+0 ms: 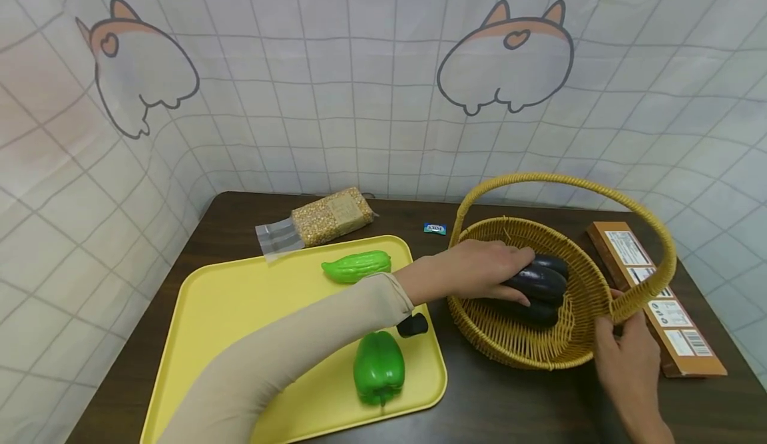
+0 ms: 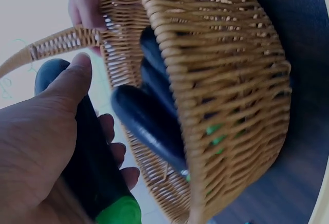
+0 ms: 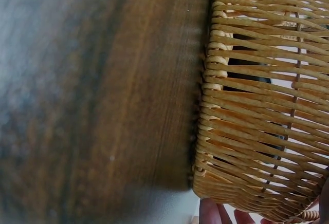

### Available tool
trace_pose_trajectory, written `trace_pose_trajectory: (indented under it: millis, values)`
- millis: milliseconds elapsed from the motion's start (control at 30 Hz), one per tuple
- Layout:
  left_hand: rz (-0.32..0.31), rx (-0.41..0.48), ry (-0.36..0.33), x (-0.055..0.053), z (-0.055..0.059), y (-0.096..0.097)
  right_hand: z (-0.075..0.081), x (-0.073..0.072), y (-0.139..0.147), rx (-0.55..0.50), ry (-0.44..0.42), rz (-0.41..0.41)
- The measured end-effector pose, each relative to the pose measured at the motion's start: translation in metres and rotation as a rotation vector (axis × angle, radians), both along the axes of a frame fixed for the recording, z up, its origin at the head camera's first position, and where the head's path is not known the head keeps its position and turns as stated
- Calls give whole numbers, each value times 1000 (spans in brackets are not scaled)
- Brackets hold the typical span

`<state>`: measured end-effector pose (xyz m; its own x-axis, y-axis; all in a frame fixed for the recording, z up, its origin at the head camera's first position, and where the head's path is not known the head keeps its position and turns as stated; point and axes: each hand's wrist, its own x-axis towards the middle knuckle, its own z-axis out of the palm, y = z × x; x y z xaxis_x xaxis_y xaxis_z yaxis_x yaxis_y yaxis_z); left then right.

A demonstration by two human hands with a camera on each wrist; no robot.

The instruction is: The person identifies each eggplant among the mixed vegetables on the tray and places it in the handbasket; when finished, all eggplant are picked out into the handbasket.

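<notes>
My left hand (image 1: pixel 488 267) reaches over the wicker basket (image 1: pixel 584 331), holding a dark eggplant (image 2: pixel 85 142) with a green cap. In the left wrist view, the thumb lies along one side of it and the fingers wrap round the other. Several more eggplants (image 2: pixel 149 121) lie inside the basket, partly hidden by its woven side. My right hand (image 1: pixel 632 361) grips the basket's right rim at the foot of the tall handle. The right wrist view has the basket's side, with just a few fingertips (image 3: pixel 209 211) at the bottom edge.
Left of the basket lies a yellow tray (image 1: pixel 222 304) with a green bitter melon (image 1: pixel 357 267), a green bell pepper (image 1: pixel 379 367) and a dark rounded end (image 1: pixel 413 325) beneath my sleeve. Behind are a bag of corn kernels (image 1: pixel 329 219) and a small blue packet (image 1: pixel 434 229); an orange box (image 1: pixel 659 297) lies right.
</notes>
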<state>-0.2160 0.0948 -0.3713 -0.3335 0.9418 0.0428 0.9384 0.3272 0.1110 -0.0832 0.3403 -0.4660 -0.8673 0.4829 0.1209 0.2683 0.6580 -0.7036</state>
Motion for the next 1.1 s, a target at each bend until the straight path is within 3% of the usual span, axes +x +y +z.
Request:
trace_pose_trajectory:
  millis: [100,300,567,900,1100]
  values:
    - [6,-31,-10,0,-6,6,0,0,1,1,-4,0]
    - [18,-99,75,2,-14,12,0,1,1,1,-5,-9]
    - [40,-172,125,2,-25,17,0,0,-1,4,-2,-5]
    - [72,-178,26,0,-31,21,0,1,-2,-11,-6,-7]
    - [67,-132,35,0,-32,19,0,1,-2,-6,6,-6]
